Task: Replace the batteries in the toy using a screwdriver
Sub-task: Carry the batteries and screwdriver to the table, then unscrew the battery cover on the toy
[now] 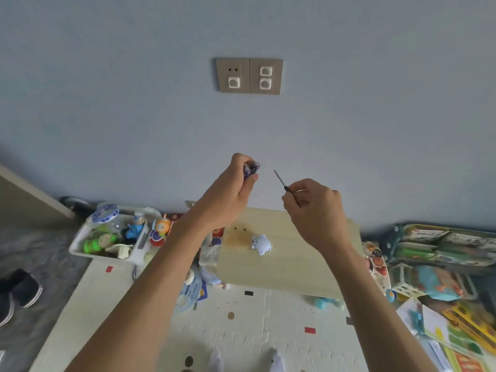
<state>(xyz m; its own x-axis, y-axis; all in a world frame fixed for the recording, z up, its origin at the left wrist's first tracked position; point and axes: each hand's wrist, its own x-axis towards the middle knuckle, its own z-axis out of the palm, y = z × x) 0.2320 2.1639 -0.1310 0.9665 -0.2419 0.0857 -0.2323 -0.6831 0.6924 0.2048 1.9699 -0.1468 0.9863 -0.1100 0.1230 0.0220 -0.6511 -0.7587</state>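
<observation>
batteries clamped in our left hand, screwdriver pinched by right fingers; we should lower both to the toy mid-desk.

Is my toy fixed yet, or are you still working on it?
Not yet. Already done: only gathering things. The left hand holds the batteries, and the right hand holds the small screwdriver, both raised. The little blue toy lies untouched on the low table. Opening it, swapping batteries and screwing it shut all seem left.
</observation>
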